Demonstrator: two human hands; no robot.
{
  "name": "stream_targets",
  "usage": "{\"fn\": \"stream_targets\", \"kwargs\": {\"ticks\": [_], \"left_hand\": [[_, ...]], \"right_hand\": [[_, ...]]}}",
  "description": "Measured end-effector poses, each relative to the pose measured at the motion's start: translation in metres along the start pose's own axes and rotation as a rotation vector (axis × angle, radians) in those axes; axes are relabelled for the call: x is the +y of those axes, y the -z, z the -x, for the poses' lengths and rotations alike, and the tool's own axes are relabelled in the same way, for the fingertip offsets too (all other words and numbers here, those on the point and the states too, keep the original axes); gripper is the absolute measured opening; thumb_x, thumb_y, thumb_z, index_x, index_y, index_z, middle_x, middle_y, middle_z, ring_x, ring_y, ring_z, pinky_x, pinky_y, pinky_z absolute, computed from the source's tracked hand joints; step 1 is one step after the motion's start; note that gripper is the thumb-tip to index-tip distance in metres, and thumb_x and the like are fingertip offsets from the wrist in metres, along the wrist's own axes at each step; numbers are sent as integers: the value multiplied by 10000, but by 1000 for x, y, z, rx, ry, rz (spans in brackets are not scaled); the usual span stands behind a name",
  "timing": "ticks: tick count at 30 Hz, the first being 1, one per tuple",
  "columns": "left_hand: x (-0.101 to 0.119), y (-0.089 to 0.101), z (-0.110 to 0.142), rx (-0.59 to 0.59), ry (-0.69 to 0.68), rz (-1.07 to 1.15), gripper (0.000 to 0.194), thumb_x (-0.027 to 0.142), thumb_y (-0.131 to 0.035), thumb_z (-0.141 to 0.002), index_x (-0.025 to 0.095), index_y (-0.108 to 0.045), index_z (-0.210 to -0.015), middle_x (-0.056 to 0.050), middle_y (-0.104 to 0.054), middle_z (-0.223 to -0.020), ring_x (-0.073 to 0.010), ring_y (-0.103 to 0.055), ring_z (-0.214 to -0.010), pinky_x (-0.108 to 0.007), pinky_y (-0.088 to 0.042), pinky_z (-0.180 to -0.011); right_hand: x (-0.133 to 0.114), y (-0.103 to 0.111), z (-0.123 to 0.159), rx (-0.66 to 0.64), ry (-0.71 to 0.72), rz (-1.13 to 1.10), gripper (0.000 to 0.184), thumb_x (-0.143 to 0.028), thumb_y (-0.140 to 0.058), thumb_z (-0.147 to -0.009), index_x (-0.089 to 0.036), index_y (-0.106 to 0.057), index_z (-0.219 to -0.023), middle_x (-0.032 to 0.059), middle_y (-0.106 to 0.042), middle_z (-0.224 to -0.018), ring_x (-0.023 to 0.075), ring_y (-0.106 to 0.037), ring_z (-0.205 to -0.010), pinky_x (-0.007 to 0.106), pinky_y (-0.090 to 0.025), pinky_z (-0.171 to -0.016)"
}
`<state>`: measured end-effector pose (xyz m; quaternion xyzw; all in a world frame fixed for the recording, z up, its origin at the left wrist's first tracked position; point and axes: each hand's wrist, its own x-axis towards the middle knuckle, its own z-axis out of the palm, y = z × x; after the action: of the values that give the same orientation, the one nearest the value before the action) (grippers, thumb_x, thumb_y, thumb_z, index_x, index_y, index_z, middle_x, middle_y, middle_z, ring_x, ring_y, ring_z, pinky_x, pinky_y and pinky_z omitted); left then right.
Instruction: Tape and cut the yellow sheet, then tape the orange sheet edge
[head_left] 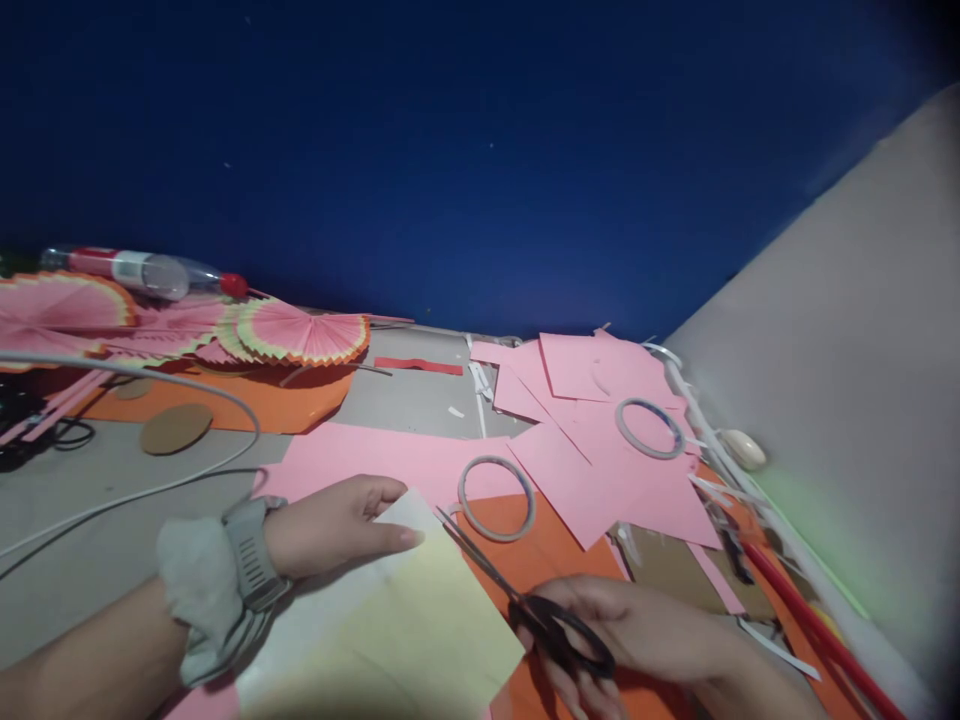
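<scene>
My left hand [349,525] pinches the far corner of a pale yellow sheet of paper [420,630], thumb on top. In my right hand [622,635] is a pair of black-handled scissors [551,630], its blades pointing up and left toward that corner. The blades look nearly closed and lie by the sheet's right edge; I cannot tell whether they touch it. Pink paper [375,460] and orange paper [559,545] lie beneath. Just beyond the scissor tips rests a roll of tape [466,495].
A second tape roll [621,425] sits on pink sheets [577,480] at the right. Folded pink paper fans [300,335], a plastic bottle [142,270] and a cardboard disc [176,430] are at the left. A white cable [187,480] curves across the table beside a blue wall [480,180].
</scene>
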<state>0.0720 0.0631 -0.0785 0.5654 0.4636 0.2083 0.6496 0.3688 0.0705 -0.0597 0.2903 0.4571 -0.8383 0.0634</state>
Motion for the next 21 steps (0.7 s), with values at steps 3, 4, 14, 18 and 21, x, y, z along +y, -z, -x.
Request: {"fn": "stream_targets", "kwargs": {"ticks": [3,4,14,18,21], "left_hand": [[2,-1,1,-18,-8,29,362,464,-614,-743,122,-526,-826,0,-508,-768,-124,-476,-718,-227,-402,-668],[3,-2,2,-33,-15,46,362,464,-598,-758,121,-540,-860,-10,-533,-792,-133,-496,-740,-236,-413,-689],[6,-7,4,-50,27,-12,395,508,-545,-795,118,-546,-857,-32,-594,-839,-147,-540,-761,-236,-420,-661],[7,-9,3,-65,87,-17,392,507,-563,-782,117,-530,-807,0,-537,-731,-108,-483,-659,-202,-372,-561],[10,-10,3,-101,108,97,310,420,-581,-791,115,-531,-812,8,-533,-739,-103,-478,-667,-197,-368,-573]], "right_hand": [[-16,-5,-11,6,13,79,444,-554,-510,-819,-119,-450,-885,73,-600,-742,82,-568,-457,160,-459,-428],[-19,-6,-15,-5,6,85,432,-551,-503,-824,-128,-432,-870,59,-594,-722,81,-566,-455,163,-461,-432],[-20,-8,-24,32,-12,153,408,-507,-525,-830,-125,-459,-957,-22,-519,-597,59,-525,-453,158,-413,-488],[-24,-9,-21,73,-93,181,433,-480,-539,-831,-119,-476,-1063,29,-559,-778,30,-497,-461,143,-377,-466],[-26,-8,-21,71,-79,219,479,-535,-511,-827,-111,-483,-1048,-8,-505,-674,43,-476,-455,159,-382,-474]]}}
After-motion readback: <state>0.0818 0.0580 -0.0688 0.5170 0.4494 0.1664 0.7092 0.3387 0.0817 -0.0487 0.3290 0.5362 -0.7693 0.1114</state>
